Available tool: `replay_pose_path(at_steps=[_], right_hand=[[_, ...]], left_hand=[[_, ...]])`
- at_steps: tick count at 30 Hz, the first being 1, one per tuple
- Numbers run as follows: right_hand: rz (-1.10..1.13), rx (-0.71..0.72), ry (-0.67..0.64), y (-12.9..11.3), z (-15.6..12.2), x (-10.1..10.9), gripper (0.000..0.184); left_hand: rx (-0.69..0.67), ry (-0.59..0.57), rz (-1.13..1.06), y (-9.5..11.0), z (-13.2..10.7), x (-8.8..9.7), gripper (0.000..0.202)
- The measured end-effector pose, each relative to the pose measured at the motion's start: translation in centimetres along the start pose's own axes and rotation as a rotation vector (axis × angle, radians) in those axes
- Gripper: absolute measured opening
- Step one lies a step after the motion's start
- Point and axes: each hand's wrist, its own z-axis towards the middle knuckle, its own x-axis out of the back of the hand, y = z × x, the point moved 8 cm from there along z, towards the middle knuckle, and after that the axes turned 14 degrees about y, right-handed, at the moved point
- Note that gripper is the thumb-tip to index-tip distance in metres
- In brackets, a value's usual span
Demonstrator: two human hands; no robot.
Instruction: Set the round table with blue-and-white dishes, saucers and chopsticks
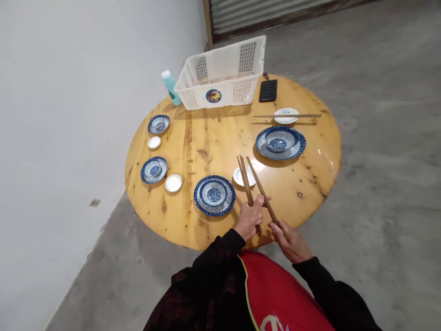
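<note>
My left hand (251, 218) is closed around several brown wooden chopsticks (245, 180) near the front edge of the table. Beside it, my right hand (290, 240) grips more chopsticks (262, 191) by their lower end; how many, I cannot tell. Both sets point away from me, their far tips over or close to a small white dish (240, 178). Left of my hands, a blue-and-white plate (198, 202) bears a patterned bowl (214, 195). Farther right lies another blue-rimmed plate (299, 146) with a bowl (277, 141) on it.
Chopsticks (303, 116) rest across a white dish (286, 111) at the right. A white plastic basket (220, 94), a turquoise bottle (171, 87) and a black ridged object (268, 90) stand at the back. Two plates with bowls (154, 170) and small dishes (173, 183) line the table's left side.
</note>
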Motion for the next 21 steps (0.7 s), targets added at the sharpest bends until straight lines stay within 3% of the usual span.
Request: replay_pose_path(at_steps=[5, 9, 13, 16, 21], right_hand=[[0.169, -0.072, 0.072, -0.6, -1.6, 0.5, 0.038], [0.164, -0.075, 0.098, -1.0, -1.8, 0.1, 0.039], [0.193, -0.045, 0.012, -1.5, -1.8, -0.3, 0.045], [0.250, -0.025, -0.013, -1.9, -0.8, 1.4, 0.049], [0.572, -0.187, 0.167, -3.0, 2.7, 6.2, 0.057]], left_hand=[[0.017, -0.199, 0.036, 0.7, -2.1, -2.5, 0.072], [-0.003, -0.209, 0.147, 1.2, -3.0, -2.6, 0.065], [-0.049, -0.214, 0.243, 1.6, -3.2, -1.9, 0.063], [-0.123, -0.209, 0.307, 2.1, -3.2, -1.2, 0.056], [-0.243, -0.306, 0.396, 1.4, -3.8, -1.1, 0.042]])
